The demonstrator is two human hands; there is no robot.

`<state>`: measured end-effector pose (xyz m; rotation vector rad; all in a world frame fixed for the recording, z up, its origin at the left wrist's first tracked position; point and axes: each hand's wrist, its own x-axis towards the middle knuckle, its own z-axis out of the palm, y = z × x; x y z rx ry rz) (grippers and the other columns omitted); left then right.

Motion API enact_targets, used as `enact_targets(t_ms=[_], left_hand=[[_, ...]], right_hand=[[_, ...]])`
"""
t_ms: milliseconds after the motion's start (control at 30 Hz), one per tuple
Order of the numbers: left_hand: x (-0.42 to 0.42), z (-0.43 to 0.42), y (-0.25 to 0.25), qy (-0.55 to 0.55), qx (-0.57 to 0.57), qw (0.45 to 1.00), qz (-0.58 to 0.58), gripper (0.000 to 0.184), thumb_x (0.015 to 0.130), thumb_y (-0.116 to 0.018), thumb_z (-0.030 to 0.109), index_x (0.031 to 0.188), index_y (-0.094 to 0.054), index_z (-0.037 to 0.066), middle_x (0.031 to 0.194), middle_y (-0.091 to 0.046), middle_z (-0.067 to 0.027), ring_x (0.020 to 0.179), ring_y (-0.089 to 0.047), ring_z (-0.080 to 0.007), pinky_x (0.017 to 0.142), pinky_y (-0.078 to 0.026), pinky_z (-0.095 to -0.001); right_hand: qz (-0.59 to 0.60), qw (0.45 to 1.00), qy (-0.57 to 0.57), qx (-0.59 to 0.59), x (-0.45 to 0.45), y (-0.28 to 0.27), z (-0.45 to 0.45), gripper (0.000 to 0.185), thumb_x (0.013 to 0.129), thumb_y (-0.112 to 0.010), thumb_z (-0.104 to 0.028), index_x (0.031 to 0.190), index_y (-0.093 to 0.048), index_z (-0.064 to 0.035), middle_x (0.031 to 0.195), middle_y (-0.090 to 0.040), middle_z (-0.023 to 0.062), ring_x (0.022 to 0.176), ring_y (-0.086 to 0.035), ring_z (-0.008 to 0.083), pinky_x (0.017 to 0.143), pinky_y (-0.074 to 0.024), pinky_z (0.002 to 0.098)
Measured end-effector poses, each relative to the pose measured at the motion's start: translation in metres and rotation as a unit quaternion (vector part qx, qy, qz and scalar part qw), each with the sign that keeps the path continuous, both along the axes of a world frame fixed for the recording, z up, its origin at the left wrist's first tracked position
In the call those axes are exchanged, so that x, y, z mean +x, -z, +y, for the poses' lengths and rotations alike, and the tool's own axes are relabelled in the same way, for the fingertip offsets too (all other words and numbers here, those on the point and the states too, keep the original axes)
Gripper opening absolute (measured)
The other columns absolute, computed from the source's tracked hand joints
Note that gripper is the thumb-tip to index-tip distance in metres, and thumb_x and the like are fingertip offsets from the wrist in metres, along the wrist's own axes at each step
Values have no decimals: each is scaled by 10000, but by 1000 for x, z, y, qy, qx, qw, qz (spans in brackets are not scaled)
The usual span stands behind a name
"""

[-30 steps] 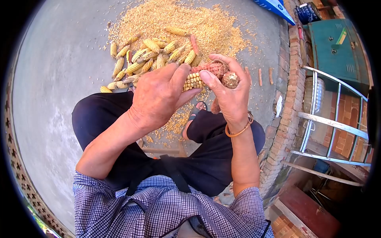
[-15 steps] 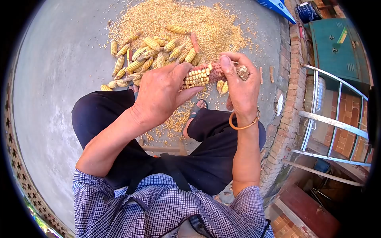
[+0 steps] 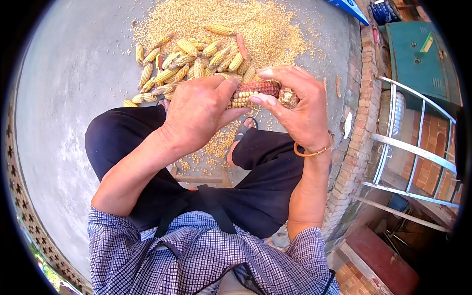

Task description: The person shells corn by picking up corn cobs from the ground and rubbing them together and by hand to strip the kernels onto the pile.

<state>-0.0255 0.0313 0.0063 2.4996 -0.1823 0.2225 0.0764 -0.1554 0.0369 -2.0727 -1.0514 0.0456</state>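
Observation:
Held level above my lap is an ear of corn, partly stripped: its upper side shows bare reddish cob, and rows of pale yellow kernels remain along the lower left part. My left hand is closed round the left end and hides it. At the right end, my right hand grips the cob, its thumb pressed on the kernels and its index finger over the top. A bracelet circles the right wrist. Beyond my hands lies a pile of unshelled corn ears on the ground.
A wide heap of loose kernels spreads behind the ears, with more scattered between my feet. A low brick edge runs along the right. Past it stand a metal railing and a green cabinet.
The right thumb has moved down and left onto the kernels. The cob has turned, showing more bare red surface and fewer kernels. My left hand keeps its hold.

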Motion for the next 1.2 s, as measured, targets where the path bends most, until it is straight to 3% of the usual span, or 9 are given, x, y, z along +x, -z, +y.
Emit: enact_targets(t_ms=[100, 400, 600, 833, 1100, 1200], left_hand=[[-2, 0, 1, 8, 4, 1000, -9, 435, 750, -783, 243, 1083, -620, 14, 827, -639, -114, 754, -646, -302, 638, -508, -402], [-3, -5, -3, 63, -25, 998, -10, 435, 742, -805, 246, 1066, -624, 20, 838, -649, -120, 754, -650, -302, 649, -513, -395], [-1, -1, -2, 36, -101, 994, 35, 457, 743, -817, 231, 1088, -646, -15, 876, -678, -162, 783, -664, -326, 698, -524, -396], [0, 0, -8, 26, -121, 989, 81, 419, 749, -819, 230, 1051, -674, -21, 837, -678, -167, 775, -665, -312, 696, -516, -388], [0, -1, -9, 45, -139, 983, 111, 391, 758, -814, 218, 1035, -675, -20, 800, -668, -156, 753, -664, -293, 672, -509, -387], [0, -1, -16, 44, -137, 980, 136, 386, 764, -813, 218, 1027, -669, -26, 772, -666, -148, 644, -666, -256, 605, -508, -363]], right_hand=[[-12, 998, -8, -60, -2, -6, -1, 331, 674, -840, -182, 955, -721, -54, 878, -712, 78, 755, -629, 258, 686, -496, 363], [-10, 997, -17, -74, 3, 1, -2, 171, 736, -798, -123, 871, -718, -56, 777, -689, 78, 703, -624, 240, 638, -484, 351], [126, 985, 74, 88, 8, 7, -6, 190, 744, -817, -119, 885, -720, -36, 755, -684, 72, 698, -644, 174, 641, -479, 293], [42, 998, -34, -13, 6, -1, -7, 295, 690, -856, -202, 906, -729, -46, 801, -689, 71, 765, -600, 223, 702, -473, 335], [55, 992, -65, -88, 3, -7, -8, 252, 725, -823, -244, 892, -728, -82, 763, -677, 49, 722, -581, 217, 678, -462, 351], [30, 993, -80, -77, 2, -8, -5, 228, 739, -812, -230, 890, -723, -83, 760, -674, 52, 709, -582, 218, 668, -466, 356]])
